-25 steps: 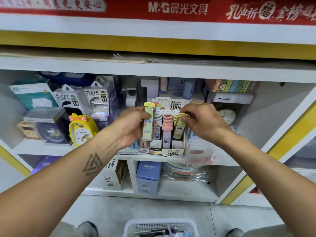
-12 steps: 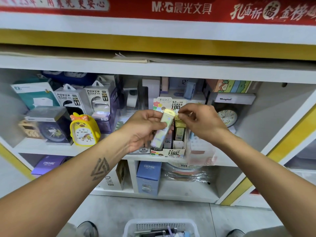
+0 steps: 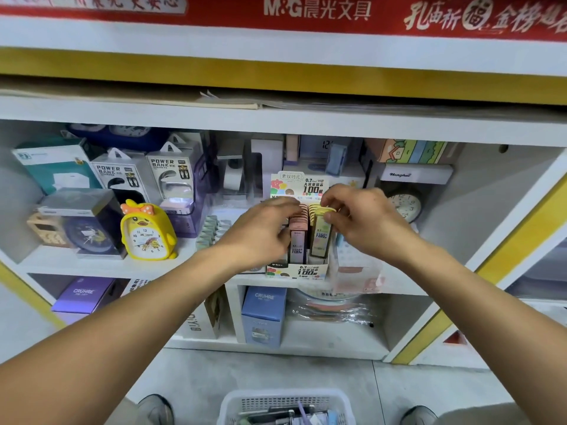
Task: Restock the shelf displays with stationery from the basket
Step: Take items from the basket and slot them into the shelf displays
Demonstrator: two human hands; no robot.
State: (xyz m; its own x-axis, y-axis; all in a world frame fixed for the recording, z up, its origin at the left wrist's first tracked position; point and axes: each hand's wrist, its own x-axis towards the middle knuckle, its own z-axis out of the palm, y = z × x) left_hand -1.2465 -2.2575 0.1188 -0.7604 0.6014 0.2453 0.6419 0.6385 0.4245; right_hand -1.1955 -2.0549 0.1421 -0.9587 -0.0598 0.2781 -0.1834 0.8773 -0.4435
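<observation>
Yellow-capped lead case (image 3: 320, 233) now stands in the right row of the display box (image 3: 296, 269), pinched at its cap by the right hand (image 3: 365, 220). A second ago the left hand (image 3: 260, 233) held a yellow-capped case of its own; that one is gone from view, probably slotted, and its curled fingers now rest among the pink cases (image 3: 297, 237), hold unclear. Restocking is advancing: 2 rows visible, 1 basket (image 3: 242, 401) near the feet holding more stationery, count unreadable.
</observation>
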